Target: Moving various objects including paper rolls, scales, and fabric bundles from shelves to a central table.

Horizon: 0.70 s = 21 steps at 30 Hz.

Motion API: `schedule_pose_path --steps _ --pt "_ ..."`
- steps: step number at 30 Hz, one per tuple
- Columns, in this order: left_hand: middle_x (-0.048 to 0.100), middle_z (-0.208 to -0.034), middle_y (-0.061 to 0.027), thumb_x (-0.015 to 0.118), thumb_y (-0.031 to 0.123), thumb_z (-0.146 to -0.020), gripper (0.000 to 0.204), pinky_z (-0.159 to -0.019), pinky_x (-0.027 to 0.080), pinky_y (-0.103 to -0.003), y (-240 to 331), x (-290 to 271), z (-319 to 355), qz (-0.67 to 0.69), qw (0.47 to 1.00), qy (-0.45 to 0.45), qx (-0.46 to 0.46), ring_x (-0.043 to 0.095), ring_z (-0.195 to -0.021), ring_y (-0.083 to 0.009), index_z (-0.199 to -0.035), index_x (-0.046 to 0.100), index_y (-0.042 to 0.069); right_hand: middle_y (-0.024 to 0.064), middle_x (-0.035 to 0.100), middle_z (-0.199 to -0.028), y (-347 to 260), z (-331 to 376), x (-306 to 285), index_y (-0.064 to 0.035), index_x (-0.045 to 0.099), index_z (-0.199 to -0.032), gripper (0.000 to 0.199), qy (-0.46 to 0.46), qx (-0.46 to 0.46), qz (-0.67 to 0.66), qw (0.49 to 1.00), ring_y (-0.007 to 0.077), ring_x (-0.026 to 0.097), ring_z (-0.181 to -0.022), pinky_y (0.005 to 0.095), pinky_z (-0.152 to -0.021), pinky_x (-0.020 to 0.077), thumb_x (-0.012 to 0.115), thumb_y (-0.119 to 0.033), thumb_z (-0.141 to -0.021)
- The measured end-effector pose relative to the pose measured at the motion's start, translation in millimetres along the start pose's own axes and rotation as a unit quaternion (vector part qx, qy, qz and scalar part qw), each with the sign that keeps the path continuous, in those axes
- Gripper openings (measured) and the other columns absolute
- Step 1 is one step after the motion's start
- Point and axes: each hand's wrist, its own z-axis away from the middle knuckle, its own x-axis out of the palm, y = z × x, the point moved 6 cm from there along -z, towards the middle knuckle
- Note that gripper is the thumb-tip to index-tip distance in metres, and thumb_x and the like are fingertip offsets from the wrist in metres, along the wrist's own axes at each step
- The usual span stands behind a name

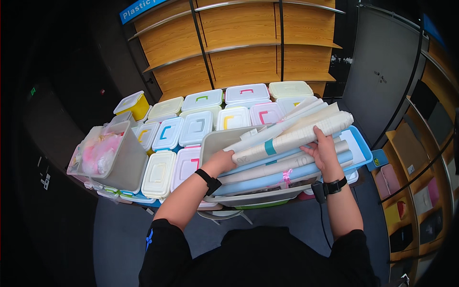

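A white paper roll [296, 137] with a teal band lies slanted across the top of a grey plastic bin [210, 143]. My left hand [221, 161] is closed round its left end. Toward the other end, my right hand [324, 152] grips the roll, one digit on top and the other fingers by its lower side. Below it in the bin are a light blue roll [258, 183], tied with a pink ribbon [287, 177], and a greyish-white roll [253, 173]. More cream and white rolls [313, 119] lie behind the held one. The bin's bottom is hidden.
Lidded storage boxes [196, 129] with coloured handles crowd the table. A grey bin of pink and white soft stuff [98, 153] stands left; a blue tray [364, 148] is right. Wooden shelves [239, 62] stand behind. A black cable [325, 225] hangs by my right wrist.
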Motion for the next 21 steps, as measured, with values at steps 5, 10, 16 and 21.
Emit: schedule_pose_path --steps 5,10,16,21 --pt "0.061 -0.115 -0.0258 0.071 0.031 -0.080 0.055 -0.094 0.047 -0.043 0.7 -1.9 4.3 -0.002 0.997 -0.060 -0.048 0.059 -0.109 -0.0413 -0.127 0.054 0.009 0.0238 0.049 -0.128 34.5 -9.2 -9.5 -0.0026 0.032 -0.137 0.050 -0.071 0.135 -0.035 0.988 0.0345 0.061 -0.107 0.0451 -0.085 0.0554 0.051 -0.023 -0.096" --pt "0.053 -0.125 -0.0273 0.068 0.027 -0.083 0.055 -0.094 0.048 -0.044 -9.7 -12.5 40.7 0.063 0.995 0.068 -0.039 0.057 -0.111 -0.0411 -0.132 0.049 0.009 0.0198 0.064 -0.102 27.2 54.3 19.7 -0.0008 0.049 -0.120 0.030 -0.164 0.209 -0.018 0.964 0.0302 0.067 -0.090 0.0379 -0.081 0.0564 0.049 -0.018 -0.096" --pt "0.065 -0.103 -0.0124 0.065 0.015 -0.087 0.033 -0.081 0.050 -0.034 -5.3 -45.9 156.1 0.252 0.947 0.197 0.039 0.063 -0.094 -0.0241 -0.118 0.059 0.004 0.0121 0.069 -0.089 95.9 98.3 76.6 -0.0030 0.057 -0.103 0.015 -0.296 0.217 0.067 0.928 0.0202 0.068 -0.083 0.0307 -0.077 0.0549 0.051 -0.015 -0.096" --pt "0.067 -0.078 -0.0052 0.063 0.011 -0.090 0.015 -0.065 0.049 -0.027 -87.5 39.1 284.0 0.425 0.854 0.294 -0.064 0.059 -0.070 -0.0094 -0.100 0.065 0.001 0.0103 0.068 -0.088 174.5 137.3 151.8 -0.0033 0.057 -0.100 0.012 -0.389 0.296 0.148 0.859 0.0175 0.067 -0.082 0.0291 -0.077 0.0535 0.052 -0.012 -0.096"
